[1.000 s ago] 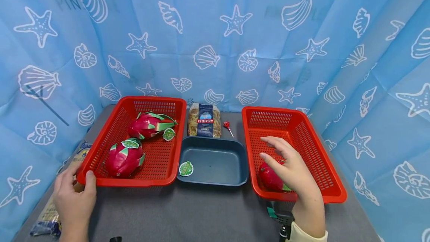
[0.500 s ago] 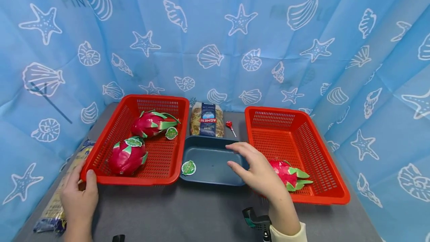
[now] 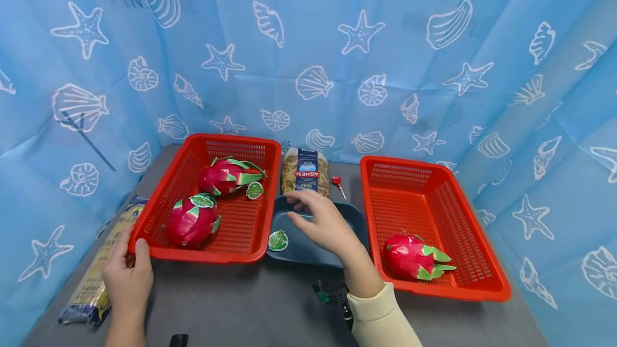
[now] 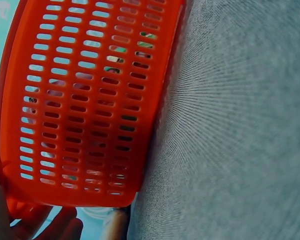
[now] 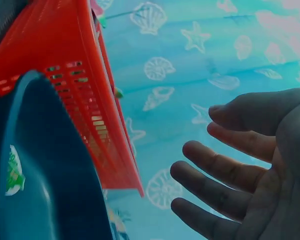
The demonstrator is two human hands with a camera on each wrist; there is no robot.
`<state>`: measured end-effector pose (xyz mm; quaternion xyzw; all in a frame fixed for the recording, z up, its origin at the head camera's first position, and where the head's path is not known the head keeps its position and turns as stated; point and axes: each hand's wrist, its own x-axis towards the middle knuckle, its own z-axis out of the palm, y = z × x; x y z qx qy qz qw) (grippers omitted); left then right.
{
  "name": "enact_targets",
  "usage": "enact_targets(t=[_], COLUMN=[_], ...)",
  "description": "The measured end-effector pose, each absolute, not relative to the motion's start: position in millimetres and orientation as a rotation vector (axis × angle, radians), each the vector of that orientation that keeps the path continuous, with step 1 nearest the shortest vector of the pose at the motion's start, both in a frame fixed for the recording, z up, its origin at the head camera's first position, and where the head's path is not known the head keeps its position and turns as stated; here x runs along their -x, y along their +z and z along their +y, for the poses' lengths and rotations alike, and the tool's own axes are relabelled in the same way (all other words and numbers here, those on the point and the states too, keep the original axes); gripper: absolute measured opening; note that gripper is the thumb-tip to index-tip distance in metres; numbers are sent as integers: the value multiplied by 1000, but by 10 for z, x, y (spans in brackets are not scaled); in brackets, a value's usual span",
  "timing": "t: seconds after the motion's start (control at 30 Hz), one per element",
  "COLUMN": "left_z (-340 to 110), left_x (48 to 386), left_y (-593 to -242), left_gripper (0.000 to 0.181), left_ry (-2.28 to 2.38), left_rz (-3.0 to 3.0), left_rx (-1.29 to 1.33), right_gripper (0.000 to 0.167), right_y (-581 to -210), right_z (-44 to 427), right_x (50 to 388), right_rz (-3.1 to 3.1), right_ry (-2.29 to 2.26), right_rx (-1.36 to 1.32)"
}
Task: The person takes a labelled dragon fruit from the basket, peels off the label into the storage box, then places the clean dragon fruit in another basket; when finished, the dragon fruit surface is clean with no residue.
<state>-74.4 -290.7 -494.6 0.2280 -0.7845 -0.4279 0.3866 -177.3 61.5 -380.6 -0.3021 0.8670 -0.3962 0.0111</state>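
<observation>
My left hand (image 3: 129,274) grips the front left corner of the left red basket (image 3: 207,255), thumb at the front and fingers round the side. In the left wrist view, the fingers (image 4: 62,227) curl by the basket's slotted wall. Two dragon fruits (image 3: 192,222) lie inside, one bearing a green label; a second round green label (image 3: 254,190) is near the other fruit. Over the dark blue tray (image 3: 358,224) hovers my right hand (image 3: 322,223), fingers spread and holding nothing. A green-and-white round label (image 3: 278,241) lies at the tray's left end.
The right red basket (image 3: 477,288) holds one dragon fruit (image 3: 414,257). Behind the tray are an Agnesi pasta bag (image 3: 306,169) and a red lollipop (image 3: 337,182). A long yellow packet (image 3: 101,272) lies left of the left basket. A blue curtain (image 3: 308,52) backs the table.
My right hand has moved left from above the right basket to above the tray, uncovering the dragon fruit there. My left hand stays at the left basket's corner. The head view has shifted slightly.
</observation>
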Motion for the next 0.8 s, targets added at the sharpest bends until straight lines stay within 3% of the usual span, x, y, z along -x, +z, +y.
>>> enact_targets(t=[0.33, 0.63, 0.8], left_z=[-2922, -2914, -2919], left_x=[749, 754, 750], left_y=[-4948, -4947, -4975], left_gripper=[43, 43, 42], left_ry=[-1110, -1107, -1105], left_rz=[-1992, -1985, -1978], left_rx=[-578, -562, -548], right_gripper=[38, 32, 14], right_y=[-3679, -3817, -3835], right_z=[133, -245, -452], right_x=[2151, 2572, 2738], right_rz=[2693, 2684, 2768], right_ry=[-1036, -864, -715], right_rx=[959, 815, 759])
